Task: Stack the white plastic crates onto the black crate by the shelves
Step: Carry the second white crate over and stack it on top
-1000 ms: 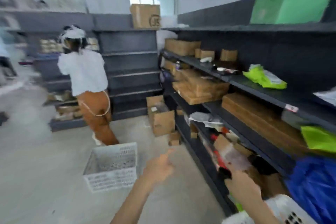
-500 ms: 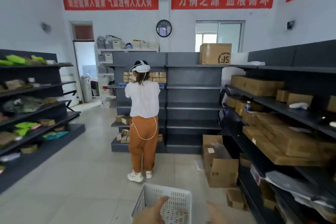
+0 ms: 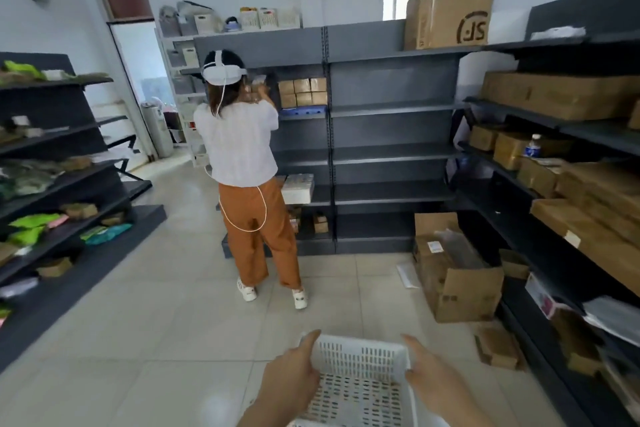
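Note:
A white plastic crate with slotted walls is at the bottom centre of the head view, raised in front of me. My left hand grips its left rim and my right hand grips its right rim. The crate looks empty inside. No black crate shows in this view.
A person in a white top and orange trousers stands ahead at the dark back shelves. An open cardboard box and small boxes sit on the floor at right, beside the right shelving. More shelving runs along the left.
The view swung from the right-hand shelves to face down the aisle. My hands, free a second ago, now hold the white crate by both sides, lifted off the floor.

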`<state>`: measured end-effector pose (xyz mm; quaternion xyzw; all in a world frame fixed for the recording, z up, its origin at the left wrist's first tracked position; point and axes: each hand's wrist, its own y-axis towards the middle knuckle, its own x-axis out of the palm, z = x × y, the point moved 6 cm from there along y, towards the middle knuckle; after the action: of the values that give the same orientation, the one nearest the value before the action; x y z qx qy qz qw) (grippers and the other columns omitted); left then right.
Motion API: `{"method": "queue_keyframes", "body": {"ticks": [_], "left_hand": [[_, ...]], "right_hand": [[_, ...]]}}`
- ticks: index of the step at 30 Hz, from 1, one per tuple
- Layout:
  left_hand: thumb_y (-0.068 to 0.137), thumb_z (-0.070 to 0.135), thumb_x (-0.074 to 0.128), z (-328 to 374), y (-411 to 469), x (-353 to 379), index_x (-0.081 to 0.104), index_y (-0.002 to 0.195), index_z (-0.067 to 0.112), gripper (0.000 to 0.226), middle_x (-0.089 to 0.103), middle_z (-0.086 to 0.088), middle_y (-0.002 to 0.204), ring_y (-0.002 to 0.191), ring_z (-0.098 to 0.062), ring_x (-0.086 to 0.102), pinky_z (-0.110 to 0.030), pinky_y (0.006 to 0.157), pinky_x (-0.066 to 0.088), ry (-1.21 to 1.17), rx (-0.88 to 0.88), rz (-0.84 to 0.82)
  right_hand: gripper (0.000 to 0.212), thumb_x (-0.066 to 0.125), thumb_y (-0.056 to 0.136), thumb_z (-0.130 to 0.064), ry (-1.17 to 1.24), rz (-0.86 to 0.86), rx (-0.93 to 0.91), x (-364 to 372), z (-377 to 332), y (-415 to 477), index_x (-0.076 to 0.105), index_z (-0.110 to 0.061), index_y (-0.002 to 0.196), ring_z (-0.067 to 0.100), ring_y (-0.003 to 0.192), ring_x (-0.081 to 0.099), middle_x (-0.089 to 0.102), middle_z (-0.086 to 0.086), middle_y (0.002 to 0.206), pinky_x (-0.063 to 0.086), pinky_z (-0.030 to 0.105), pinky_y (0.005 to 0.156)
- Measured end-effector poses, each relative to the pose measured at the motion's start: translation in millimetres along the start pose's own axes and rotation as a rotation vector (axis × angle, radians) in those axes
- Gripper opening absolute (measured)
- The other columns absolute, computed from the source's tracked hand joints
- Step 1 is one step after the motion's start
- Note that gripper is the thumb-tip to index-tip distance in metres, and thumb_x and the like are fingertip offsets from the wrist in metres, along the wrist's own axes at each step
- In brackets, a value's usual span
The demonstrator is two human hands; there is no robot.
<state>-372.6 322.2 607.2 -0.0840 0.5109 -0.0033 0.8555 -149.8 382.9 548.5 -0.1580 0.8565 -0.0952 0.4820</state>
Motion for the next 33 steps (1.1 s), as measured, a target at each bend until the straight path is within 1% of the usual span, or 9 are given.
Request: {"method": "queue_keyframes", "body": {"ticks": [4, 7, 9, 13, 16, 20, 24, 29, 33], "left_hand": [[0.090, 0.020, 0.039, -29.1, 114.0, 17.0, 0.020, 0.146, 0.032, 0.060, 0.066, -0.002, 0.115, 0.103, -0.024, 0.062, -0.033, 0.081, 0.047, 0.003, -0.019, 0.008], [0.090, 0.021, 0.042, -56.1, 181.7, 39.1, 0.027, 0.144, 0.030, 0.057, 0.068, 0.001, 0.107, 0.097, -0.021, 0.064, -0.034, 0.078, 0.049, -0.116, -0.090, 0.000], [0.089, 0.018, 0.044, -76.8, 219.8, 59.6, 0.031, 0.140, 0.032, 0.055, 0.068, 0.002, 0.101, 0.092, -0.020, 0.064, -0.033, 0.074, 0.049, -0.164, -0.110, -0.024], [0.089, 0.018, 0.046, -127.1, 294.9, 117.0, 0.032, 0.140, 0.035, 0.055, 0.068, -0.003, 0.103, 0.091, -0.025, 0.065, -0.031, 0.071, 0.046, -0.168, -0.170, -0.081], [0.089, 0.016, 0.045, -174.9, 342.1, 173.7, 0.034, 0.139, 0.032, 0.054, 0.068, -0.006, 0.104, 0.092, -0.028, 0.064, -0.031, 0.069, 0.044, -0.166, -0.245, -0.150], [0.085, 0.011, 0.047, -236.2, 394.4, 245.5, 0.036, 0.138, 0.029, 0.056, 0.070, -0.005, 0.102, 0.090, -0.028, 0.065, -0.033, 0.070, 0.048, -0.098, -0.245, -0.215], [0.085, 0.010, 0.049, -298.4, 438.1, 315.4, 0.039, 0.138, 0.025, 0.056, 0.067, -0.007, 0.111, 0.095, -0.029, 0.065, -0.036, 0.073, 0.050, -0.007, -0.193, -0.187], [0.088, 0.020, 0.049, -372.1, 479.4, 410.9, 0.037, 0.140, 0.020, 0.053, 0.055, -0.012, 0.131, 0.108, -0.031, 0.059, -0.041, 0.077, 0.052, 0.117, -0.124, -0.133], [0.080, 0.020, 0.066, -423.3, 485.9, 471.5, 0.026, 0.145, 0.021, 0.076, 0.020, -0.021, 0.150, 0.120, -0.046, 0.046, -0.054, 0.083, 0.052, 0.081, -0.266, -0.082]], "right_hand": [[0.059, 0.041, 0.094, -0.021, 0.000, -0.028, 0.018, 5.5, -3.8, 81.9, 0.017, -0.033, 0.147, 0.014, 0.085, 0.051, 0.060, 0.000, 0.120, 0.044, 0.029, 0.077], [0.060, 0.040, 0.093, -0.021, 0.025, -0.071, 0.079, 25.2, 9.4, 135.4, 0.017, -0.036, 0.147, 0.011, 0.069, 0.052, 0.056, -0.009, 0.085, 0.045, 0.028, 0.066], [0.059, 0.040, 0.094, -0.021, 0.036, -0.100, 0.105, 39.6, 10.8, 172.6, 0.017, -0.037, 0.146, 0.005, 0.064, 0.053, 0.055, -0.014, 0.077, 0.045, 0.025, 0.061], [0.060, 0.042, 0.094, -0.022, 0.116, -0.105, 0.188, 87.5, 28.1, 254.4, 0.018, -0.041, 0.145, 0.015, 0.087, 0.062, 0.061, -0.008, 0.108, 0.047, 0.029, 0.068], [0.058, 0.045, 0.093, -0.020, 0.194, -0.098, 0.274, 134.7, 51.0, 304.6, 0.026, -0.040, 0.144, 0.021, 0.101, 0.061, 0.060, -0.008, 0.110, 0.045, 0.029, 0.073], [0.052, 0.047, 0.091, -0.014, 0.225, -0.011, 0.381, 191.1, 101.4, 364.7, 0.038, -0.033, 0.139, 0.022, 0.091, 0.062, 0.061, -0.008, 0.095, 0.046, 0.032, 0.076], [0.049, 0.049, 0.088, -0.008, 0.191, 0.159, 0.485, 248.5, 182.3, 415.1, 0.043, -0.024, 0.134, 0.028, 0.090, 0.062, 0.065, 0.005, 0.110, 0.049, 0.038, 0.082], [0.072, 0.053, 0.088, -0.021, -0.095, 0.096, 0.667, 332.0, 289.5, 460.5, 0.012, -0.017, 0.147, 0.047, 0.110, 0.049, 0.036, 0.025, 0.136, 0.045, 0.052, 0.086], [0.083, 0.053, 0.089, -0.015, -0.103, 0.006, 0.694, 385.8, 345.8, 468.0, -0.004, -0.023, 0.149, 0.056, 0.104, 0.052, 0.030, 0.030, 0.142, 0.045, 0.056, 0.086]]}}
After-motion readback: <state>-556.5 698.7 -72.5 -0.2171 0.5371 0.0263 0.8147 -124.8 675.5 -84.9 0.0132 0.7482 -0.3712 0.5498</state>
